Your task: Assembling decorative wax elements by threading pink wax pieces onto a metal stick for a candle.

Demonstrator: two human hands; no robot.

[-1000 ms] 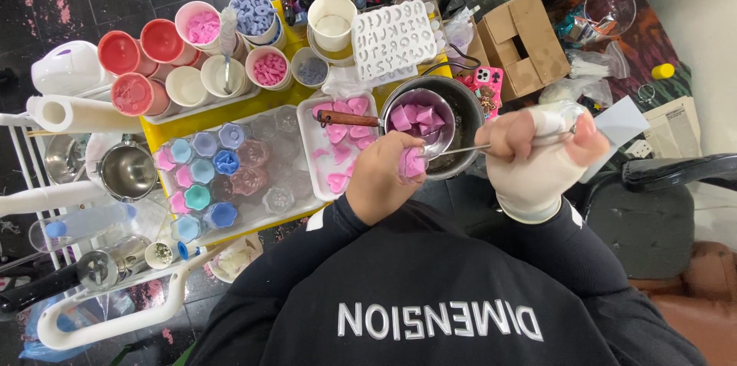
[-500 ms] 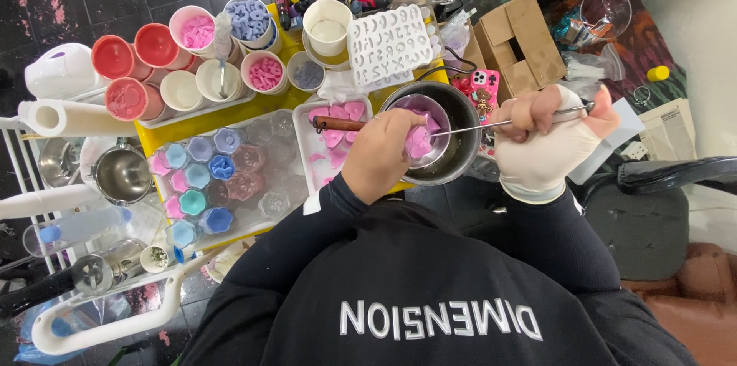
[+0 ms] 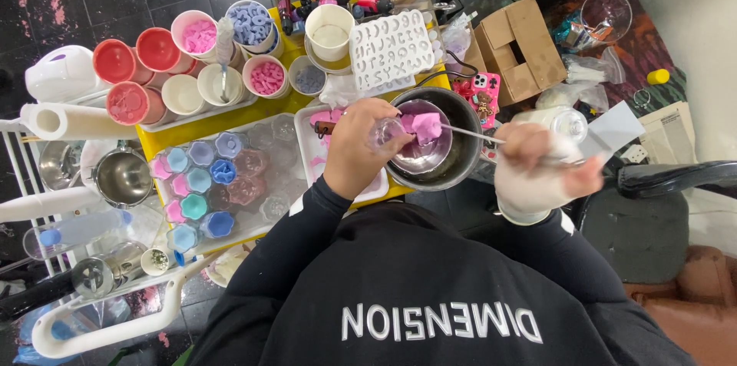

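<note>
Step, as judged: loading pink wax pcs into small pan inside dark pot, frame centre. L hand grip closed on clear mould at pan rim. R gloved hand closed on thin metal tool. Next prob. calls for a steady tool tip to free pcs.

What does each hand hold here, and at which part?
The right hand grips a thin metal tool at its handle end. The left hand holds something small and clear over the small pan; what it is cannot be told.

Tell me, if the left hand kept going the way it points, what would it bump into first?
Probably the pink chunks in the small metal pan. The left hand points right, toward them, though depth is hard to judge.
</note>
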